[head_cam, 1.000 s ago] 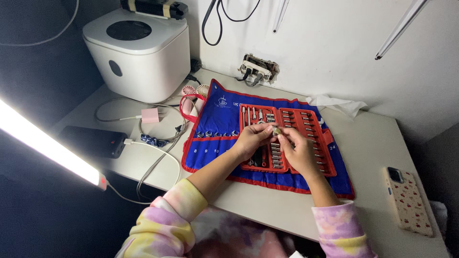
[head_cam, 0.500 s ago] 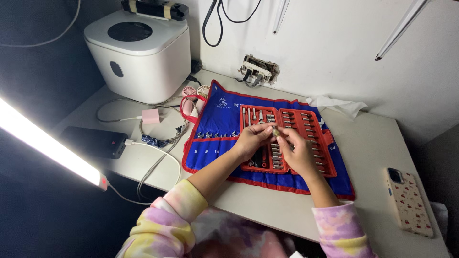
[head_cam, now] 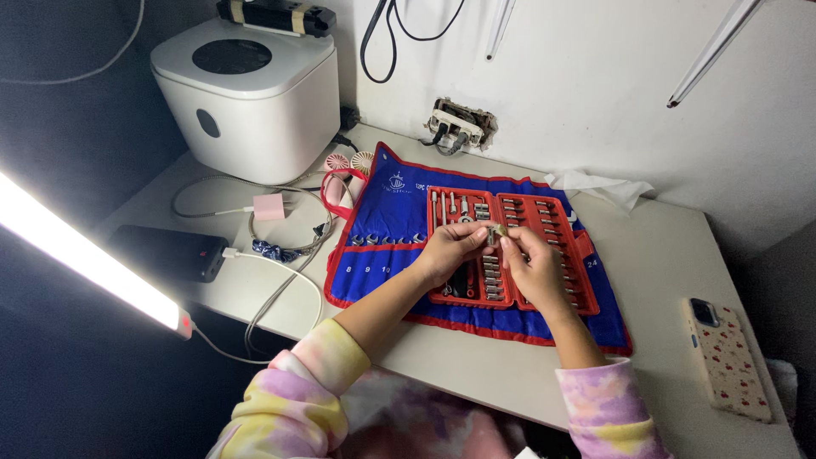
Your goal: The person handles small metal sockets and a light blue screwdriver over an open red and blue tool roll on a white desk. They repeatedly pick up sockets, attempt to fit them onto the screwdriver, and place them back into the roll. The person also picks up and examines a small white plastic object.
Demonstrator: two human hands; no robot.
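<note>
Socket bit [head_cam: 496,231], small and metallic, pinched between both hands above the red socket tray [head_cam: 557,255]. Left hand [head_cam: 449,252] fingers closed on one end, right hand [head_cam: 534,265] fingers closed on the other. Tray sits on a blue tool roll [head_cam: 382,229] spread across the desk [head_cam: 663,263]. Risk, as I judge it: a slip at the fingertips could drop the piece among the tray's rows or off the roll toward the cables [head_cam: 280,255].

My hands [head_cam: 497,255] pinch shiny metal socket [head_cam: 495,231]; red plastic tray [head_cam: 557,255], glossy; blue cloth roll [head_cam: 399,212], matt; counter [head_cam: 663,255] smooth.
</note>
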